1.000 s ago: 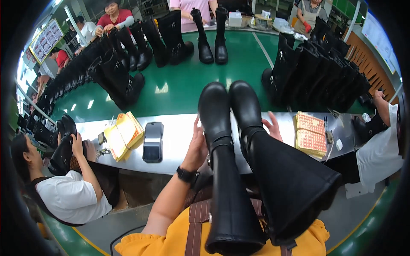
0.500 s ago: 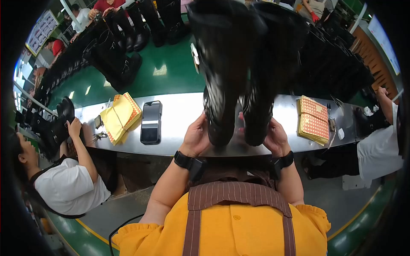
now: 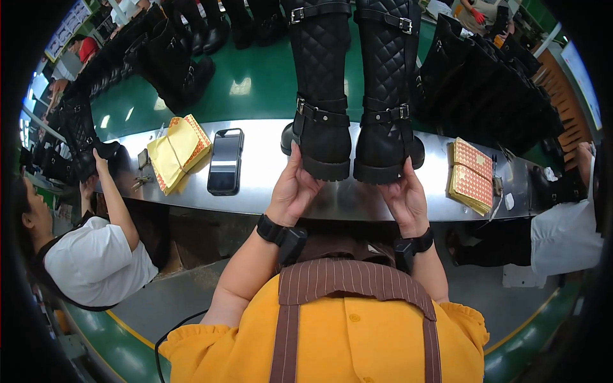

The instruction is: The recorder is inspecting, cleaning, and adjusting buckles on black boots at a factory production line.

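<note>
Two tall black quilted boots with buckle straps stand upright side by side on the shiny metal ledge (image 3: 357, 198). My left hand (image 3: 295, 186) grips the heel of the left boot (image 3: 319, 96). My right hand (image 3: 403, 198) grips the heel of the right boot (image 3: 389, 96). Both soles rest on the ledge, toes pointing away from me. A black band sits on each of my wrists.
A black phone (image 3: 225, 161) and a stack of yellow cloths (image 3: 175, 152) lie left of the boots; a pad of orange dotted sheets (image 3: 471, 175) lies right. Many black boots (image 3: 485, 83) stand on the green belt. Seated people work at left (image 3: 89, 255) and right (image 3: 565, 236).
The boots lay with shafts toward me a second ago. I swung them up and over, and they now stand upright on the ledge with my hands at their heels.
</note>
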Demonstrator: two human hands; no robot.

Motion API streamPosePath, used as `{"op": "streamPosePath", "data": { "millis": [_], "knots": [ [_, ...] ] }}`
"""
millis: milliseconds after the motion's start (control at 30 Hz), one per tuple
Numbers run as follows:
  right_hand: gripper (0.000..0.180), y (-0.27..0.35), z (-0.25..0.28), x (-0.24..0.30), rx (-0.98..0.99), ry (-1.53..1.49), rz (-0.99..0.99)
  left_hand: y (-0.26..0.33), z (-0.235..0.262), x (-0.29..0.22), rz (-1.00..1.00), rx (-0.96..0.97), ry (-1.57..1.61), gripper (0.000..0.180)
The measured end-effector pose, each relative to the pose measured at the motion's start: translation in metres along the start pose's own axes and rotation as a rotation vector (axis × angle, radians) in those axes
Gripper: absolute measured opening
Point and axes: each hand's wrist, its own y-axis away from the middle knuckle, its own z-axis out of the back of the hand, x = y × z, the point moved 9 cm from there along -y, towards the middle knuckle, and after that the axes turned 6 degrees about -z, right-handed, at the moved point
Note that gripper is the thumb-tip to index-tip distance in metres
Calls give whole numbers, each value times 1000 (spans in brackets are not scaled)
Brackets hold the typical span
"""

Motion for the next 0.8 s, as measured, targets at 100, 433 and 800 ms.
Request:
{"op": "streamPosePath", "data": {
  "millis": [100,433,800],
  "knots": [
    [46,0,-2,1,31,20,21,2,10,-1,-13,-39,-99,53],
    [48,-3,8,0,-20,188,34,1,5,2,-14,72,-55,53],
    [76,2,-1,-12,178,342,3,7,-8,22,202,220,86,65]
  ]
}}
